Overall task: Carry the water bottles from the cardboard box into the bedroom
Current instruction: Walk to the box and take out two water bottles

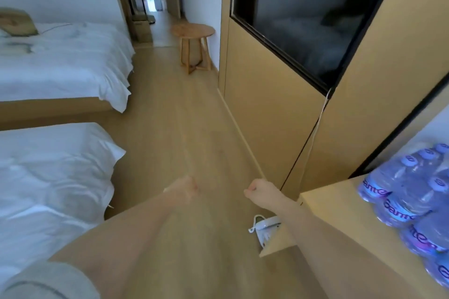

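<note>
Several blue-tinted water bottles with blue caps lie stacked on a wooden shelf at the right edge. My left hand and my right hand hang out in front of me over the wooden floor, both with fingers curled and holding nothing. A cardboard box stands far off by the doorway at the start of the corridor.
Two beds with white sheets fill the left side. A small round wooden stool stands by the right wall near the doorway. A dark screen is set in the wooden wall panel. A white shoe lies under the shelf.
</note>
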Motion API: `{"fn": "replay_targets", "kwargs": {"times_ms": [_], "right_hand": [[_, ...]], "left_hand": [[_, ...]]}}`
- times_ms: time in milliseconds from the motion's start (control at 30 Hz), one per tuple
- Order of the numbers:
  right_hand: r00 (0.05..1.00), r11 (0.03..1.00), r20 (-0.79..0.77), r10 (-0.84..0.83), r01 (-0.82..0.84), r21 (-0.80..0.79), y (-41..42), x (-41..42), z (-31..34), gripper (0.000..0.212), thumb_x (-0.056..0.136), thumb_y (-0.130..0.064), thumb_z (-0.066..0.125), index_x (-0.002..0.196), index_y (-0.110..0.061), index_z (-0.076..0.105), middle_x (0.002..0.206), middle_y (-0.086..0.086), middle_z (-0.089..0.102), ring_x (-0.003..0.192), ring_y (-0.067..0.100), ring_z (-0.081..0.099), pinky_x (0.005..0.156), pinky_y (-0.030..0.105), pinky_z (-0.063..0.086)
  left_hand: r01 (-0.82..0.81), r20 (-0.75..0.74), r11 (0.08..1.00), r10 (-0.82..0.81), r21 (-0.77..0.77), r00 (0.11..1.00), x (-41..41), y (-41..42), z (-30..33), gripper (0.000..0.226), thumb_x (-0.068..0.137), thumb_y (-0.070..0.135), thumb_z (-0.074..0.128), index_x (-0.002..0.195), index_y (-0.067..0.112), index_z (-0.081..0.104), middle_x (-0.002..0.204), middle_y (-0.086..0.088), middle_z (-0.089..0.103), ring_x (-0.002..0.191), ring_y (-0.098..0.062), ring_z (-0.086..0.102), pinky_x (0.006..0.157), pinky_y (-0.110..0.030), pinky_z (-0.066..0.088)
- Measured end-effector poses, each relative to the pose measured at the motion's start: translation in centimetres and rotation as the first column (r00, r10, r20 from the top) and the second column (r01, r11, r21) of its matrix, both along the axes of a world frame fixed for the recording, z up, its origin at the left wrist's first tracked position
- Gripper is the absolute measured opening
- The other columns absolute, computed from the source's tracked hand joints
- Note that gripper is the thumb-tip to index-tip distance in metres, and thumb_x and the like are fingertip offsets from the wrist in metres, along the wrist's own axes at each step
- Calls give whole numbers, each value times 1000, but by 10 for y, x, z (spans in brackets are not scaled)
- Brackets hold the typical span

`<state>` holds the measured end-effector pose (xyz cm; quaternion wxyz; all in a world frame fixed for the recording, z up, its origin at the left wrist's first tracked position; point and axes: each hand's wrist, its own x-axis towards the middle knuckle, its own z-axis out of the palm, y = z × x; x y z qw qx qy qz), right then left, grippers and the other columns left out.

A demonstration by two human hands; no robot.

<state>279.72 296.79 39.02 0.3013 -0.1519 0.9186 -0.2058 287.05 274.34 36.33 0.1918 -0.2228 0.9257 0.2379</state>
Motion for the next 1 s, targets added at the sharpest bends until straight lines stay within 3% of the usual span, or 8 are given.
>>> {"fn": "replay_targets", "kwargs": {"times_ms": [67,133,333,467,633,867,1000], "right_hand": [[998,997,-18,58,-57,51,-37,-21,-3,44,97,-41,47,126,-9,56,124,8,60,115,27,57,97,40,47],[992,990,-29,119,-116,85,-77,-44,-4,43,97,-42,46,128,-13,54,128,6,58,117,25,56,98,39,46],[968,958,-28,251,-244,150,-178,-129,-32,40,98,-41,47,126,-13,55,129,9,59,117,27,56,91,34,45],[960,953,14,278,-278,120,-244,-203,-58,41,100,-31,49,130,-4,50,133,15,54,120,30,53,93,33,43],[930,918,30,366,-366,154,-322,-313,-61,28,99,-28,51,115,-6,56,127,20,58,118,32,55,95,35,44],[896,883,7,445,-439,167,-424,-458,-37,24,100,-29,49,111,-8,53,129,21,57,120,31,54,90,31,43],[873,855,26,486,-482,190,-485,-523,-45,26,101,-31,48,110,-8,54,129,20,58,119,31,55,85,32,43]], "left_hand": [[-60,21,998,59,9,998,-9,-21,1,30,95,18,43,103,0,66,106,-15,68,94,-24,64,70,-27,45],[-139,4,990,139,14,990,-25,-50,-3,31,95,19,40,103,1,65,107,-15,67,99,-27,64,75,-29,48],[-209,90,978,208,2,974,-87,-118,-26,31,96,23,40,114,9,62,117,-10,64,109,-25,60,84,-28,46],[-243,90,970,243,-12,966,-156,-173,-36,33,96,25,42,119,10,61,122,-9,63,113,-26,59,90,-30,47],[-303,83,953,302,-6,950,-259,-241,-26,32,96,24,42,117,9,62,121,-11,63,112,-27,59,90,-30,47],[-348,97,937,350,-34,932,-373,-333,-14,33,96,27,41,121,14,59,126,-8,60,117,-27,57,93,-33,46],[-355,140,933,360,-63,922,-433,-402,-21,33,95,25,39,121,16,58,124,-6,61,113,-26,58,86,-32,46]]}}
